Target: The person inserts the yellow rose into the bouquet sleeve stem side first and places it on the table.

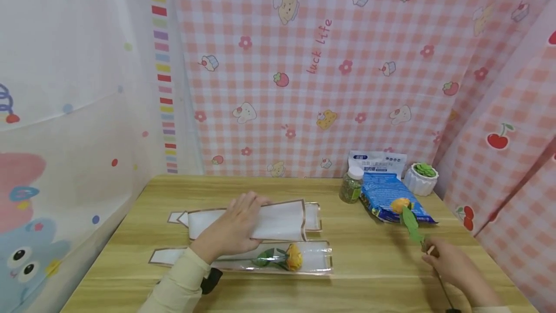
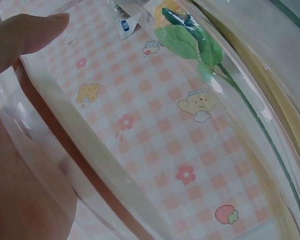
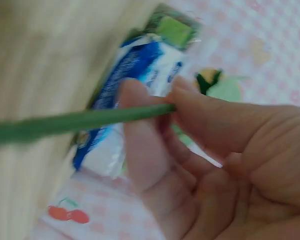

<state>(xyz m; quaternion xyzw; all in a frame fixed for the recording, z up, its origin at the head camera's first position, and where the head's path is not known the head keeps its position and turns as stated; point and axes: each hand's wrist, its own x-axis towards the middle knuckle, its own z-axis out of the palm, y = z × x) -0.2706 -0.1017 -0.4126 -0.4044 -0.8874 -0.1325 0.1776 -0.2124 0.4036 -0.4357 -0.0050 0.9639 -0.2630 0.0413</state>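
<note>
My left hand (image 1: 239, 221) grips a white flower sleeve (image 1: 280, 221) with a brown border across its width, above another sleeve (image 1: 313, 217) on the table. In the left wrist view its clear film and brown edge (image 2: 85, 160) pass by the thumb. Nearer me lies a sleeve (image 1: 323, 257) with a yellow rose (image 1: 294, 257) inside, its green stem (image 2: 260, 122) visible in the left wrist view. At the right, my right hand (image 1: 451, 262) pinches the green stem (image 3: 80, 120) of a loose yellow rose (image 1: 401, 205) between thumb and fingers; its bloom points away from me.
At the back right stand a lidded jar (image 1: 351, 187), a blue and white bag (image 1: 386, 190) and a succulent in a white pot (image 1: 420, 180). A dark object (image 1: 211, 281) shows by the left wrist. Patterned cloth (image 1: 304, 86) hangs behind the wooden table (image 1: 369, 274).
</note>
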